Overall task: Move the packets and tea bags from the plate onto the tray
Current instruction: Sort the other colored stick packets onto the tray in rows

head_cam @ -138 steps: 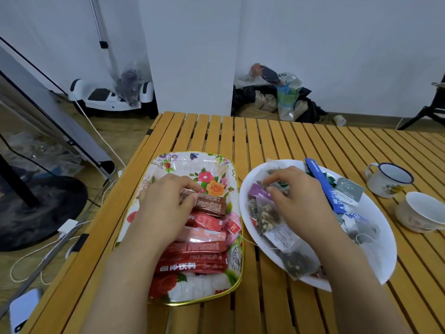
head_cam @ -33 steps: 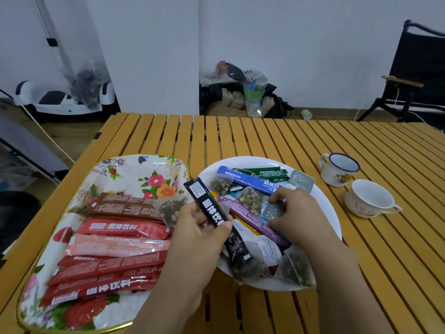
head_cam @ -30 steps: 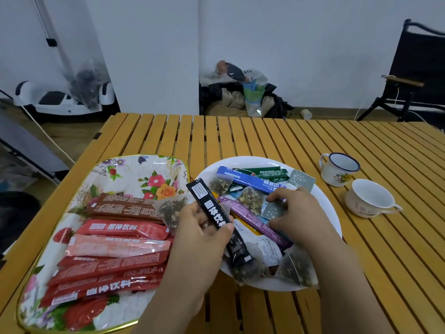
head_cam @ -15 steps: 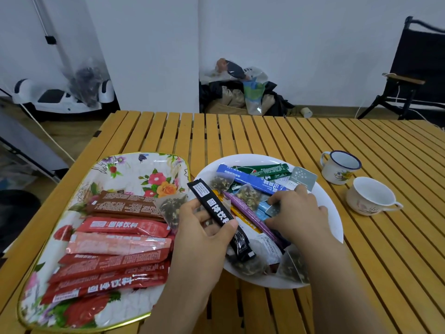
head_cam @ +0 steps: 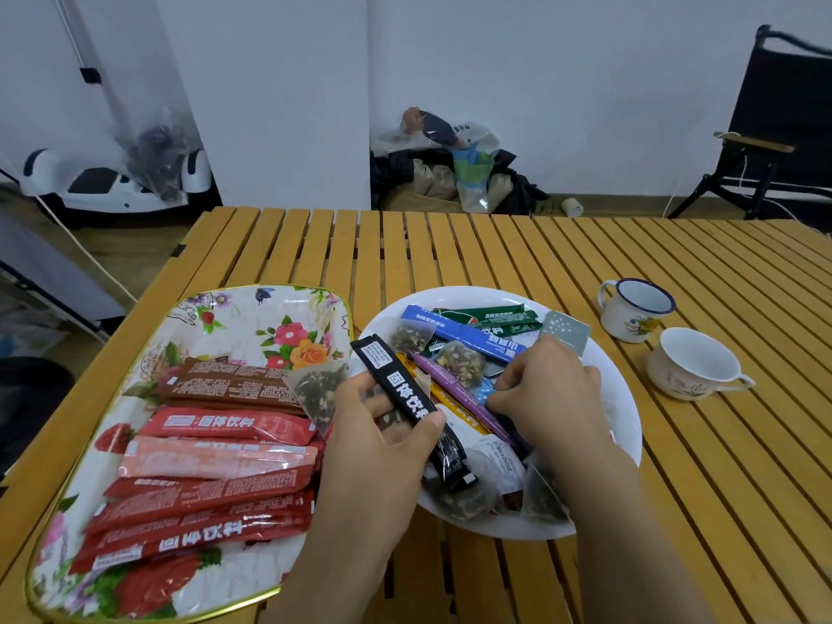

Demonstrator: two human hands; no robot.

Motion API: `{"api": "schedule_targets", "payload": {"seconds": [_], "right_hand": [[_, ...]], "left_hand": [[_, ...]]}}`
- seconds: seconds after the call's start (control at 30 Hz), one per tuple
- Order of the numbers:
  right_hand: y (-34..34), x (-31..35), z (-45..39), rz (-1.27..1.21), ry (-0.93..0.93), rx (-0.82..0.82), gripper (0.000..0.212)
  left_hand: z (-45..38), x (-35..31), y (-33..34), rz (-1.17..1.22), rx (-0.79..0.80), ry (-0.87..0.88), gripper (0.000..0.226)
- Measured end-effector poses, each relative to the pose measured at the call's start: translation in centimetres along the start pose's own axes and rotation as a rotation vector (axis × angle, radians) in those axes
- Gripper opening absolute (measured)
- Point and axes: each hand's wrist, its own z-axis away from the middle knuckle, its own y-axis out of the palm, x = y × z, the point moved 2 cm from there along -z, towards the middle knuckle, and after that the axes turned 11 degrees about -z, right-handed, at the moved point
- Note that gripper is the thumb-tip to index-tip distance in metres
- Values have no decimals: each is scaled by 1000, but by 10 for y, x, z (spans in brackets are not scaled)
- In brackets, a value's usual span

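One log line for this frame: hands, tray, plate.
left hand: holds black packet | right hand: picking in plate | tray: red packets, one tea bag

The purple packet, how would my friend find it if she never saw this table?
Start at the round white plate on the slatted wooden table, right of the flowery tray. In its middle, between the two hands, a long thin purple packet lies slanting. It is the only purple stick, beside an orange one and below a blue one.
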Motion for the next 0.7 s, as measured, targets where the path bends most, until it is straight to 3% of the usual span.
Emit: {"api": "schedule_targets", "payload": {"seconds": [0.2,0.6,0.7], "right_hand": [[3,1,1,96,-29,71,30],[5,4,0,23,-29,-37,23],[-1,3,-2,-95,21,-29,23]], "left_hand": [[0,2,0,5,5,3,43],[4,-6,0,9,6,-23,38],[4,-7,0,13,2,-27,38]]}}
